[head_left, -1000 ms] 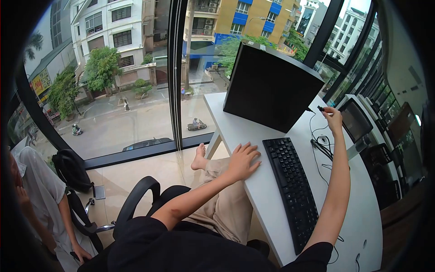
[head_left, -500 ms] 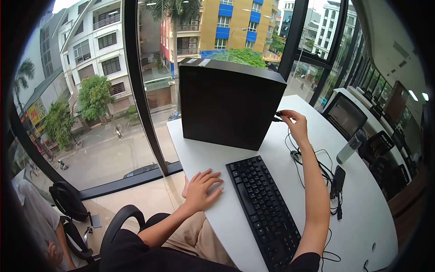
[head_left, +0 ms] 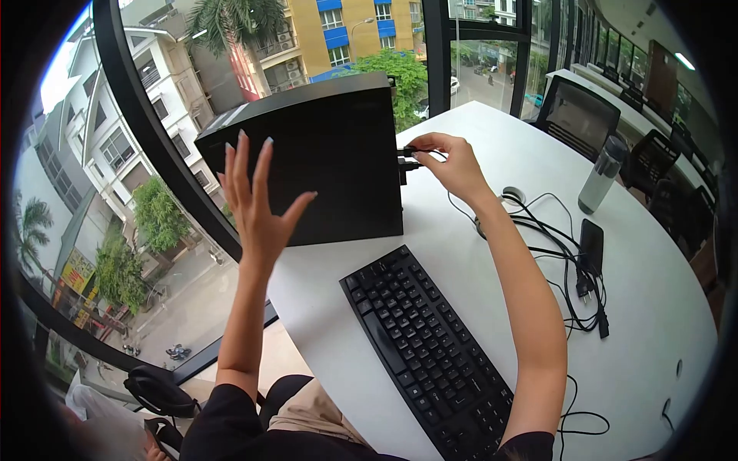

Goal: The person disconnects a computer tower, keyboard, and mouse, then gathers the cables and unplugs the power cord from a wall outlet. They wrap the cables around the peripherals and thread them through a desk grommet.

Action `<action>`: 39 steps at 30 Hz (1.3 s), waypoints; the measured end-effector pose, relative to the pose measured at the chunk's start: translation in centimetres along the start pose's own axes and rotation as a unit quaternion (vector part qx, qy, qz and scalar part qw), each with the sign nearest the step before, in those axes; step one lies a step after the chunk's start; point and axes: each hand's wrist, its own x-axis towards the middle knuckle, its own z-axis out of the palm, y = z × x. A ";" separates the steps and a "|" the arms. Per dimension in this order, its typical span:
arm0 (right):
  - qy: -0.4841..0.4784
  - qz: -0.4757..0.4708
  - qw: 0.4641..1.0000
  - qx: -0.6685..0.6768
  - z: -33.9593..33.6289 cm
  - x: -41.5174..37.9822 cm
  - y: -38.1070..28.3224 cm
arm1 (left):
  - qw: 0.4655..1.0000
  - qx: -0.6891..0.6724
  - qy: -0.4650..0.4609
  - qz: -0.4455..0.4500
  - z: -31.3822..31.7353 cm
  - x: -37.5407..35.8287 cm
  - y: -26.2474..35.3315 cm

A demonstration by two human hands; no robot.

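Pinching a black cable plug between thumb and fingertips, my right hand has it clamped right at the rear edge of the black computer tower. The plug's long axis runs level, pointing from the grip straight into the tower's back face, and its nose looks to be touching that face; whether it sits in a port I cannot tell, since the back panel is turned away from the camera.

My left hand is raised in front of the tower's broad side panel, fingers spread apart and holding nothing, not clearly touching the case. Of the two hands the right is plainly the nearer to the plug, and the left stands on the opposite side of the tower from it.

Nearer me than the tower, a black keyboard lies slantwise on the white table. To the right of the tower, beyond my right forearm, a tangle of black cables trails over the table, with a dark phone lying in it. Farther right of the tower stands a clear water bottle, upright and well apart from the plug.
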 end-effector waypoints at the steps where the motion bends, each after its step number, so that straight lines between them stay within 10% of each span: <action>1: 0.001 -0.009 1.000 0.014 0.1 0.2 0.5 | 0.999 0.034 -0.001 -0.004 0.4 1.5 -0.7; 18: 0.000 -0.032 0.993 -0.114 -0.1 -0.1 0.3 | 0.992 0.113 -0.062 0.000 2.5 3.9 -4.2; 39: 0.034 0.075 0.990 0.117 1.5 -0.6 2.1 | 0.995 0.080 -0.042 0.034 2.9 4.0 -4.1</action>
